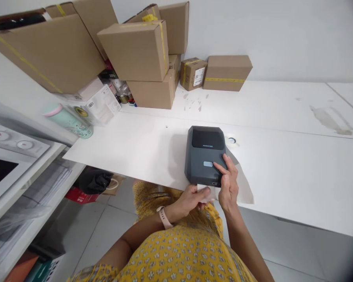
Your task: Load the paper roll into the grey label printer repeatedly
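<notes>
A dark grey label printer (206, 156) stands on the white table close to its front edge. From its front side comes a white paper label (204, 192), pinched between the thumb and fingers of my left hand (191, 199). My right hand (229, 184) rests along the printer's right front corner. Its index finger stretches over the top, with the tip at the small light button (208, 164); the other fingers lie along the right edge. To the right of the printer, partly behind my right hand, is a piece of pale paper (244, 188).
A small dark ring-shaped item (231, 140) lies right of the printer. Cardboard boxes (135, 51) are stacked at the back left, with a small labelled box (193, 74) beside them. A mint tumbler (69, 119) leans at the left, near a white microwave (11, 156) on a shelf.
</notes>
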`<state>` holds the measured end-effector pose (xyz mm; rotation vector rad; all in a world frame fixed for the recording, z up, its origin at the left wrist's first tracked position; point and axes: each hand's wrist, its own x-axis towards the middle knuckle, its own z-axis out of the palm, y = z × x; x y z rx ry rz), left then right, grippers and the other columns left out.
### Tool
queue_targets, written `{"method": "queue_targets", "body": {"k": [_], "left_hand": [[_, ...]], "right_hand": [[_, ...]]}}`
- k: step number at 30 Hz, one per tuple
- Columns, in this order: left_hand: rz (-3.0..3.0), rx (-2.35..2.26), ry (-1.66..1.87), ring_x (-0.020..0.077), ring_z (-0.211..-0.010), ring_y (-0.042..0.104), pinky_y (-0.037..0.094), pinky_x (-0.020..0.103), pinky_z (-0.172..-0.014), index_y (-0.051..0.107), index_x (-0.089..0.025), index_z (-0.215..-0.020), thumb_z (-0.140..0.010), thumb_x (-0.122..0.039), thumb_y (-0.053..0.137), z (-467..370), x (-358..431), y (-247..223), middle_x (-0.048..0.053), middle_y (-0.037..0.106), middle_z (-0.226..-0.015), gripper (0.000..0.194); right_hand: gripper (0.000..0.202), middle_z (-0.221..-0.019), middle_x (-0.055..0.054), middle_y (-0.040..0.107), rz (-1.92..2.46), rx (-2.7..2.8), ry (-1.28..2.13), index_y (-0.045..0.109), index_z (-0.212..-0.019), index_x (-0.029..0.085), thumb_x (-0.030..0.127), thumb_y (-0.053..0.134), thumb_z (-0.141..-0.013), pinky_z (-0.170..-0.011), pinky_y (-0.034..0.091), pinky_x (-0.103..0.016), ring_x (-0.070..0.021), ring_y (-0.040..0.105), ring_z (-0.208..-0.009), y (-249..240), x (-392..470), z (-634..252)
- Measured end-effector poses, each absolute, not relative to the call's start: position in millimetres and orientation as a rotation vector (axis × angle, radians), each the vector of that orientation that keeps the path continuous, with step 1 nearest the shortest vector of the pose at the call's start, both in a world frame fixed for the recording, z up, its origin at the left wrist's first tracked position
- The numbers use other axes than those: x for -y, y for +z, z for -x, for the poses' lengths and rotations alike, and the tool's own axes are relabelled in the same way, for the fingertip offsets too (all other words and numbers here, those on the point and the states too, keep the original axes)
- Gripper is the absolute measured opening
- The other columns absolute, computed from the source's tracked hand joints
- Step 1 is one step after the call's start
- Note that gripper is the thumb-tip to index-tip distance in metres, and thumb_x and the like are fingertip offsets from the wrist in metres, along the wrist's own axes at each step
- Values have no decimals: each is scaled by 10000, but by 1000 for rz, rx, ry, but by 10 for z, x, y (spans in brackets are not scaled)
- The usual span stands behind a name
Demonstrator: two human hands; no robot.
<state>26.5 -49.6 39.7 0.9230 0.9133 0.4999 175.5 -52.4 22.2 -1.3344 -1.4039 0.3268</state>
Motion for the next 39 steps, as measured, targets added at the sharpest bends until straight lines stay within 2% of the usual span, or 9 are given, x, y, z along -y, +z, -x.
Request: {"method": "queue_targets", "body": {"k": [9, 16, 20, 23, 25, 27, 29, 32, 39], "left_hand": [[-869, -923, 539, 84, -480, 505, 416, 241, -520, 621, -134, -724, -704, -723, 712, -269, 537, 272, 10, 616, -633, 596], [-1136, -988, 632, 121, -574, 529, 435, 261, -600, 565, -158, -622, -878, -630, 569, -68, 568, 206, -1, 558, -590, 536], [-1240, -1180, 927, 116, -581, 494, 413, 249, -597, 527, -180, -599, -964, -497, 489, 89, 564, 306, -15, 520, -586, 485], [-1374, -1299, 1241, 143, -725, 577, 480, 270, -715, 601, -190, -753, -1001, -440, 466, 137, 522, 353, 13, 599, -753, 377], [-1471, -1282, 1329, 201, -1044, 628, 504, 341, -937, 656, -209, -1068, -1009, -419, 472, 127, 481, 381, 80, 664, -1108, 285], [-1546, -1215, 1276, 245, -1350, 501, 420, 415, -1130, 525, -256, -1392, -1021, -404, 460, 100, 443, 410, 108, 528, -1457, 405], [-1567, -1155, 1181, 247, -1473, 381, 341, 434, -1215, 378, -290, -1529, -1037, -401, 428, 72, 415, 437, 91, 394, -1600, 506], [-1559, -1110, 1153, 244, -1516, 326, 289, 415, -1258, 329, -286, -1566, -1044, -421, 408, 54, 385, 486, 76, 341, -1644, 545], [-1500, -991, 1292, 238, -1483, 400, 325, 387, -1246, 435, -247, -1513, -1044, -439, 395, 28, 74, 702, 73, 435, -1598, 508]], "right_hand": [[368, -1571, -36, 445, 1401, 1611, 107, 626, -1295, 303, 278, 369, -1033, -1192, 281, -598, -295, 326, -1497, 299, 546, -1808], [318, -1487, -10, 564, 1548, 1700, -203, 707, -1145, 309, 258, 415, -1028, -1213, 160, -591, -292, 348, -1491, 526, 514, -1717], [269, -1414, 13, 636, 1577, 1701, -190, 711, -990, 277, 225, 449, -1022, -1221, 67, -613, -280, 321, -1512, 535, 447, -1678], [217, -1427, 6, 624, 1552, 1693, -144, 697, -1006, 277, 253, 482, -1017, -1221, 66, -622, -280, 309, -1517, 463, 440, -1694], [207, -1510, -16, 542, 1502, 1653, -37, 682, -1094, 287, 297, 492, -1013, -1215, 149, -616, -292, 290, -1525, 402, 482, -1708], [297, -1607, -47, 408, 1447, 1552, 136, 613, -1273, 306, 344, 470, -1015, -1184, 275, -595, -297, 295, -1524, 346, 558, -1708], [437, -1657, -72, 306, 1426, 1407, 290, 463, -1459, 326, 374, 416, -1028, -1156, 352, -577, -288, 310, -1520, 310, 644, -1692], [548, -1659, -73, 303, 1448, 1255, 375, 288, -1580, 340, 413, 344, -1040, -1182, 338, -576, -276, 300, -1528, 317, 726, -1663], [647, -1676, -67, 261, 1389, 1388, 298, 183, -1622, 299, 571, 187, -1034, -1235, 270, -560, -291, 245, -1550, 653, 410, -1860]]}}
